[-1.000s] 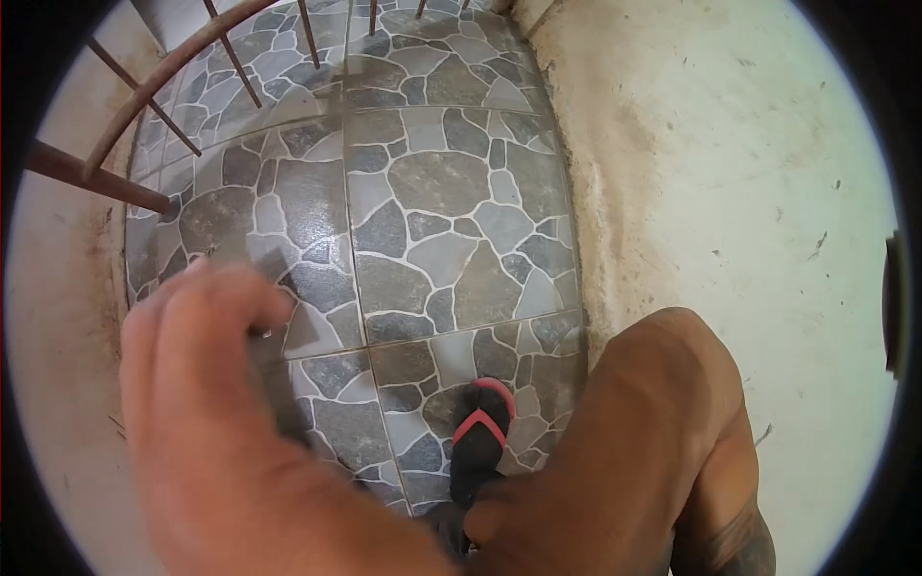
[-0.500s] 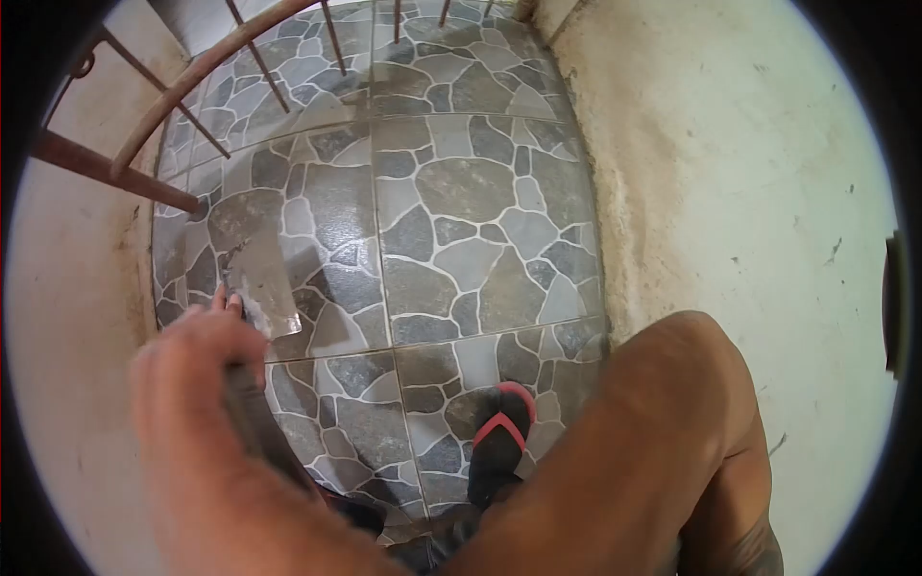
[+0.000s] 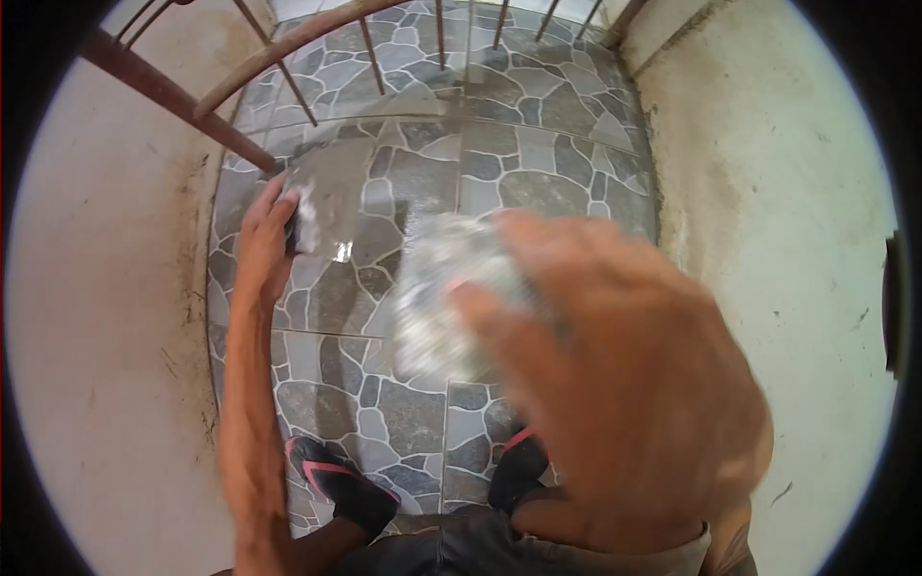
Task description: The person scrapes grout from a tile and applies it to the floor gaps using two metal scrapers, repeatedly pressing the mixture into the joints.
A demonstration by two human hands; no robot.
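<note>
Right hand (image 3: 624, 336) grips a pale wad (image 3: 432, 312) (blurred), left hand (image 3: 263, 230) a flat plate (image 3: 333, 197)

Site: narrow walled passage or porch, seemingly of a home; exact type not determined | floor (image 3: 413, 413) laid in stone-patterned tile | bounded by stained left wall (image 3: 115, 288) and right wall (image 3: 788, 250) | brown barred metalwork (image 3: 259, 61) noted | flip-flops (image 3: 327, 468) worn

At ten o'clock, the sheet (image 3: 334, 197) by my left hand (image 3: 266, 228) looks smooth and glossy. My right hand (image 3: 619, 336) grips a shiny, blurred bundle (image 3: 430, 312). The eleven o'clock railing (image 3: 317, 40) is matt, rusty metal.
</note>
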